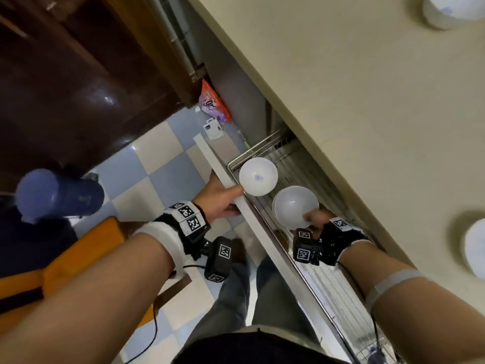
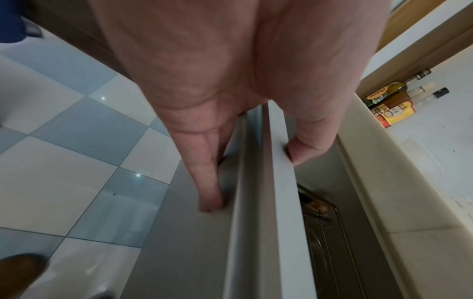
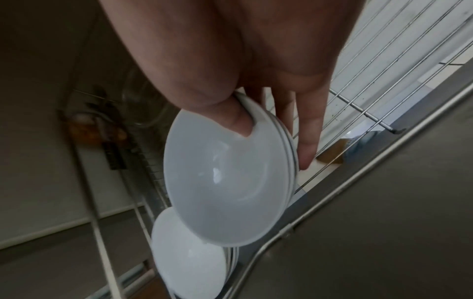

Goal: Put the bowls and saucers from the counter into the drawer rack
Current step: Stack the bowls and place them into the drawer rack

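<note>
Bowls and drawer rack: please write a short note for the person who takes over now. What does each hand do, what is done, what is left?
Left hand grips the top edge of the open drawer front, thumb inside, fingers outside.
Right hand pinches the rim of a white bowl, held over the wire rack, not yet set down.
Done: one white bowl with a blue mark already sits in the rack's far end.
Left: set down the held bowl, then fetch the white dishes on the counter, one at the far end, one nearer.
</note>
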A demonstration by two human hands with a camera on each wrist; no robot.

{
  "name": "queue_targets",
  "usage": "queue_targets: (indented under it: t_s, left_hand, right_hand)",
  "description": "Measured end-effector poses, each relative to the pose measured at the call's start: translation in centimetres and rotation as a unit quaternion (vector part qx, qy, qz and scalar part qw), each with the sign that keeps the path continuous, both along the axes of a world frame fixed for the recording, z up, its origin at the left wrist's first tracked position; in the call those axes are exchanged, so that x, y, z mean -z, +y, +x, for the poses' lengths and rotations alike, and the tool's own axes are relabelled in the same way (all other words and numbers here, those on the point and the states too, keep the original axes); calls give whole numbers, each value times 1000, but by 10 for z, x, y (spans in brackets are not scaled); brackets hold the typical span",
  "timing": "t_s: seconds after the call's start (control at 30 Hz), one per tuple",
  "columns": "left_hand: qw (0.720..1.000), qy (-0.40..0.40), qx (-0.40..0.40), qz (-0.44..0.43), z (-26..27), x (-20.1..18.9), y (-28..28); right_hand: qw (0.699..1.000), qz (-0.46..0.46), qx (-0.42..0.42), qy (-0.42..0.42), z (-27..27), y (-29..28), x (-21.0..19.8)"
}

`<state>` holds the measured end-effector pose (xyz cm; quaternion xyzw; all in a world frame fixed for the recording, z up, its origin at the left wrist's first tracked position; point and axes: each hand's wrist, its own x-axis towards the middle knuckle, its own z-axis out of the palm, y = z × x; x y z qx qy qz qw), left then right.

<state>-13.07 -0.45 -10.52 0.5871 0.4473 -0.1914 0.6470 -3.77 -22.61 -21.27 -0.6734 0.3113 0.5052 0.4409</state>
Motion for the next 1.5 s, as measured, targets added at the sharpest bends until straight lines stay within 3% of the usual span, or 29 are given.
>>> queue_targets:
  t_s: [0.43,0.7,0.77,1.03,1.1,1.23,1.33,1.5]
  left_hand:
    - [1000,20,-15,-18,-5,13,11]
    - [999,36,-11,-16,-2,7,10]
    - [999,45,-3,-15,-1,3,10]
    - [990,104,91,-30,8,-24,19]
    - [978,129,161,-22,10,-31,28]
    - [926,178,334,10,24,-55,43]
    - [933,109,343,-8,54,-82,48]
    - [945,-50,322,11,121,-140,35]
  right_hand:
    - [996,-3,-85,3,-4,14,59]
    - [991,-7,-130,15,-2,10,48]
    - [995,-2,-98,13,-1,4,58]
    - [996,-44,-54,-47,3,0,-44]
    - [998,-20,-11,-56,-3,0,-73]
    - [987,75,120,-74,-19,14,-138]
    - [970,138,137,-146,-21,22,-187]
    - [936,119,225,-245,3,10,-245]
